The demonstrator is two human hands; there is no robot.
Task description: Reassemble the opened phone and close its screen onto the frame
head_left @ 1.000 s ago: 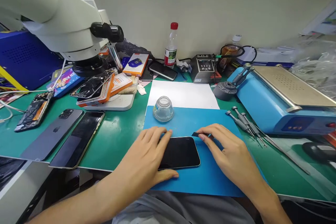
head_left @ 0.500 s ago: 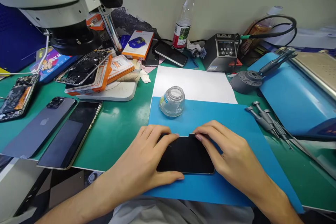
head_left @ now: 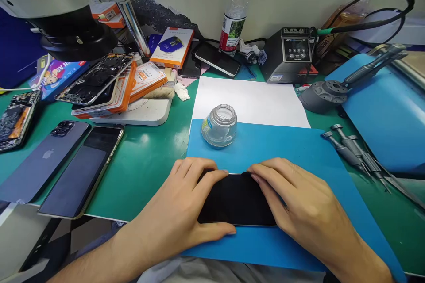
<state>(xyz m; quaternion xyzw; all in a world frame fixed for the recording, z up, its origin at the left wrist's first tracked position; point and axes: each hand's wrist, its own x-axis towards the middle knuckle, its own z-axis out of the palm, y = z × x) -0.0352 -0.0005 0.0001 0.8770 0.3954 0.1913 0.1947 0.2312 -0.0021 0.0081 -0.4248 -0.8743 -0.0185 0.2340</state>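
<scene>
A black phone (head_left: pixel 234 201) lies screen up on a blue mat (head_left: pixel 299 154) in front of me. My left hand (head_left: pixel 181 208) grips its left end, thumb along the near edge and fingers over the far edge. My right hand (head_left: pixel 300 205) covers the phone's right end, its fingertips pinched at the far edge on a small dark flat piece that is mostly hidden. A small glass jar (head_left: pixel 219 124) stands on the mat just beyond the phone.
A microscope (head_left: pixel 66 13) hangs over the left. Two phones (head_left: pixel 63 166) lie on the green mat at left, opened phones and boxes behind them. A bottle (head_left: pixel 234 13), a soldering station (head_left: pixel 294 55), white paper (head_left: pixel 249 101), screwdrivers (head_left: pixel 352 150) and a blue machine (head_left: pixel 385 106) are behind and right.
My right hand carried the small dark piece from beside the phone to its far edge and now rests over the phone's right end. The camera moved closer and lower.
</scene>
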